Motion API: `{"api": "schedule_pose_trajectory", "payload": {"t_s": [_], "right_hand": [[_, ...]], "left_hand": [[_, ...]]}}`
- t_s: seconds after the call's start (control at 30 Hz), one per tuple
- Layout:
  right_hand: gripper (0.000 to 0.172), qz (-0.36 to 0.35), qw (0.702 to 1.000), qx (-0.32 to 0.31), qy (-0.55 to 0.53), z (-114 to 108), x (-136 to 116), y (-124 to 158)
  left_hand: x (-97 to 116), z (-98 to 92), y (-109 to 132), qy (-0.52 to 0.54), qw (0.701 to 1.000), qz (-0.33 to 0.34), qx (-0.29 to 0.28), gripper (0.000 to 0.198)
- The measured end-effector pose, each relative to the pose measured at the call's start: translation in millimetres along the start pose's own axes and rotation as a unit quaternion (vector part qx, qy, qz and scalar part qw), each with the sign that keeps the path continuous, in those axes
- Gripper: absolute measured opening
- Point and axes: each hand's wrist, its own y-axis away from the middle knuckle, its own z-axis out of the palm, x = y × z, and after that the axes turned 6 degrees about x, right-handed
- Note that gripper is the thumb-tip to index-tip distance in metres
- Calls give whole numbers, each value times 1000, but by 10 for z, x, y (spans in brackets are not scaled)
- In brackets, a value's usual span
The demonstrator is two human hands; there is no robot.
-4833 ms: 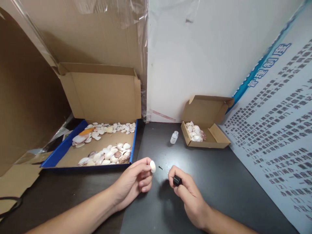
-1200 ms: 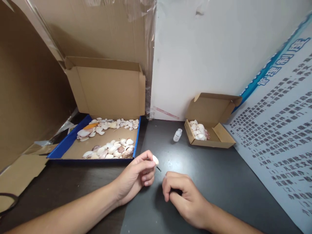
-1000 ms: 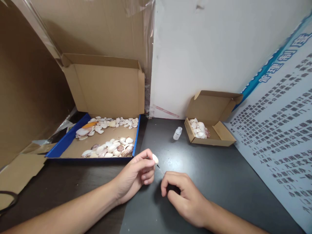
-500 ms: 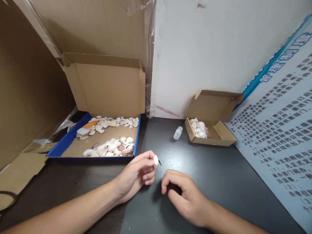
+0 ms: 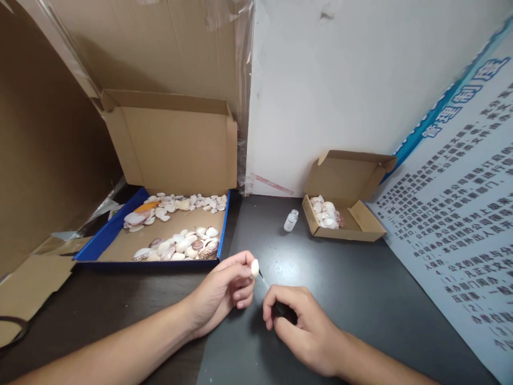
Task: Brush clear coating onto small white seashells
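My left hand (image 5: 223,289) pinches a small white shell (image 5: 254,267) between thumb and forefinger, low over the dark table (image 5: 360,289). My right hand (image 5: 298,323) is closed on the black cap of a thin brush (image 5: 267,283), and the brush tip touches the shell. A small open glass bottle (image 5: 290,220) stands further back on the table, between the two boxes.
A large blue-edged cardboard box (image 5: 108,243) with several shells lies at the left, lid raised. A small cardboard box (image 5: 363,227) holding shells sits at the back right. A printed poster (image 5: 457,214) leans along the right. Cardboard sheets stand behind and left.
The brush tip has stayed at the shell, shifting slightly along it. My right hand moved a little toward me and left. The view tilted slightly.
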Motion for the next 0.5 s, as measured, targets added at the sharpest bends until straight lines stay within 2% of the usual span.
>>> {"api": "schedule_pose_trajectory", "payload": {"t_s": [0.1,0.23,0.3,0.43,0.5], "right_hand": [[22,-35,999,6,16,5,7,2],[24,-89,996,-23,20,6,23,2],[23,-78,996,-22,25,5,21,1],[21,-10,1000,-1,19,4,4,3],[20,-18,1000,2,21,0,-7,9]], "left_hand": [[-2,-4,-6,-4,1000,-1,5,6],[-12,3,-10,-20,1000,-8,5,6],[-19,9,-6,-37,999,-7,4,9],[-26,22,7,-47,999,3,2,10],[-31,23,9,-46,999,6,4,10]]}}
